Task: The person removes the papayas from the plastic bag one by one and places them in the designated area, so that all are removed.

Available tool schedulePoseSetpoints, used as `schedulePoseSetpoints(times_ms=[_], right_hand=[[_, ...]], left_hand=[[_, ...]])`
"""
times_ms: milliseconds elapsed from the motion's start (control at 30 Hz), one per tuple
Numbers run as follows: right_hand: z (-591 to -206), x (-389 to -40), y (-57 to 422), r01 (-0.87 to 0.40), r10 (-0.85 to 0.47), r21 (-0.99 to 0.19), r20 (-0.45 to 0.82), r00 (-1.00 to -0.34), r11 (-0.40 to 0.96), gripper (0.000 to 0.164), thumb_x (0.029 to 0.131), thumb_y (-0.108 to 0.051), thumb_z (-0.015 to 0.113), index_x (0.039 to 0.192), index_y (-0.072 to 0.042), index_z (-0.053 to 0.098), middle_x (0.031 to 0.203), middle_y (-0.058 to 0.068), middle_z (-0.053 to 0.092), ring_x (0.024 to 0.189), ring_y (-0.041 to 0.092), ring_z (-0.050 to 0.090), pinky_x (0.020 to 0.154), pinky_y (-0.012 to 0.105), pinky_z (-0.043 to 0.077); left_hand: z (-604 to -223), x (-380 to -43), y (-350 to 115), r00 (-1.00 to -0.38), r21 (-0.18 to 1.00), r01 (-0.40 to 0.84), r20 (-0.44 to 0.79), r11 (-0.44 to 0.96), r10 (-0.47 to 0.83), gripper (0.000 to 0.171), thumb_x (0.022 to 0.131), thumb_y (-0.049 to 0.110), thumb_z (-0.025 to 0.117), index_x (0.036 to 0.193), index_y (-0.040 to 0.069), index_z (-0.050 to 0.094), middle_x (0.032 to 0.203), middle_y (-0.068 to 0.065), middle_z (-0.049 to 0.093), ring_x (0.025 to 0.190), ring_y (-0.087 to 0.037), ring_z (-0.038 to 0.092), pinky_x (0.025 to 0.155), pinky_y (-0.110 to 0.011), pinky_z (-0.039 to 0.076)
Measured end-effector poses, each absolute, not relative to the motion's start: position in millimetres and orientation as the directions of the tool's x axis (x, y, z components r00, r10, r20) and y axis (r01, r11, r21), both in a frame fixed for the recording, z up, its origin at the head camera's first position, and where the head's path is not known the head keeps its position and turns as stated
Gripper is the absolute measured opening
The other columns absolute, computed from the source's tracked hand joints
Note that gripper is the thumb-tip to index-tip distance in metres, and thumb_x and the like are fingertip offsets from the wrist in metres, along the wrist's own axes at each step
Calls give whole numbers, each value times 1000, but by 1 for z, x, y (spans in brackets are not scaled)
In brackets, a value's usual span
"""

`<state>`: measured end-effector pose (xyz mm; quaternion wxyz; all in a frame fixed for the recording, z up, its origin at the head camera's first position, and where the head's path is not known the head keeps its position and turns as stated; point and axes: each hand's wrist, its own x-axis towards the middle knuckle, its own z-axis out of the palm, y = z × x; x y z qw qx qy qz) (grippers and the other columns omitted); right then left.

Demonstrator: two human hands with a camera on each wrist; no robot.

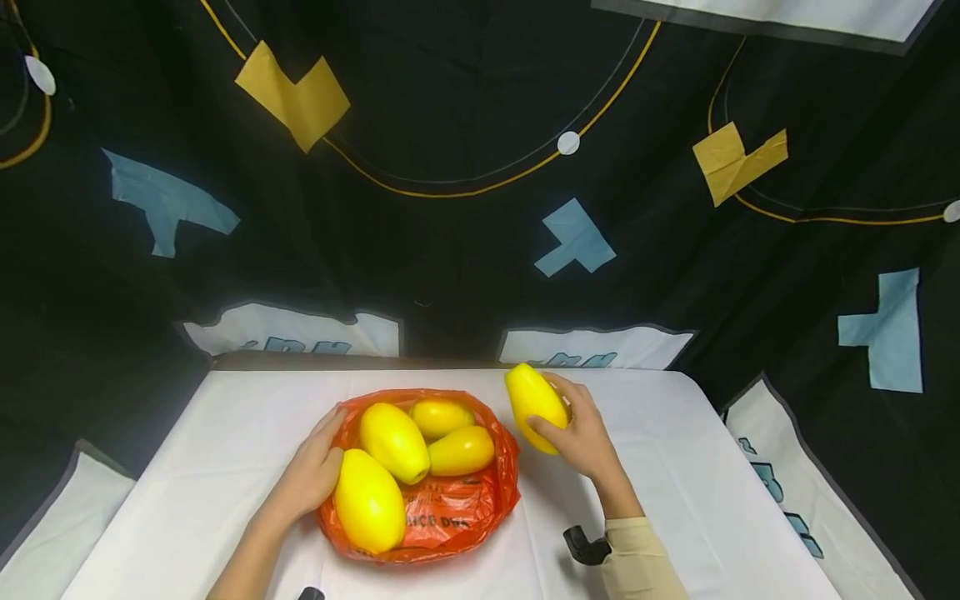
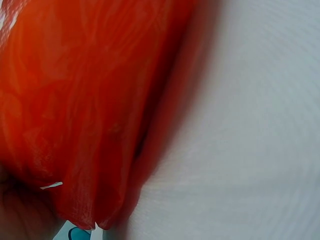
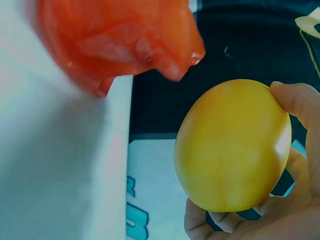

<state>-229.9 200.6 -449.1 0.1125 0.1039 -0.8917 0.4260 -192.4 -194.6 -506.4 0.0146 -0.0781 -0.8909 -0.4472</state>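
A red plastic bag with printed letters sits wide open on the white table. Several smooth yellow oval fruits lie inside it. At the bag's left rim, my left hand grips the plastic, its thumb beside the nearest fruit. In the left wrist view the bag fills much of the picture. To the right of the bag, my right hand holds another yellow oval fruit in the air. The right wrist view shows this fruit between thumb and fingers.
The white table extends around the bag. A black curtain with yellow and blue tape pieces hangs behind it. A black curved piece sits at my right sleeve.
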Motion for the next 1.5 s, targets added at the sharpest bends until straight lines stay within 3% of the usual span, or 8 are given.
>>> schedulePoseSetpoints(times_ms=[500, 800, 1500], right_hand=[[-482, -238, 224, -115, 9, -726, 165, -986, 677, 63, 75, -28, 82, 133, -25, 58, 110, 11, 52, 98, 27, 52, 81, 42, 49], [-500, -240, 233, -37, 50, -706, 102, -993, 707, 62, 75, -30, 80, 133, -25, 58, 110, 11, 52, 97, 27, 52, 84, 45, 48], [-494, -245, 229, 82, 94, -624, -14, -996, 777, 71, 80, -43, 72, 144, -25, 48, 122, 16, 49, 107, 36, 44, 85, 55, 46]], left_hand=[[-507, -193, -194, -984, 790, 170, 107, 590, 141, 55, 97, 2, 38, 150, -7, 25, 158, -23, 18, 144, -41, 17, 113, -60, 18], [-508, -192, -195, -985, 787, 164, 102, 595, 138, 55, 98, 2, 39, 151, -6, 26, 158, -22, 18, 144, -41, 17, 113, -60, 18], [-508, -193, -197, -989, 782, 137, 77, 607, 125, 56, 98, 4, 39, 151, -5, 24, 159, -21, 17, 145, -40, 15, 114, -60, 17]])
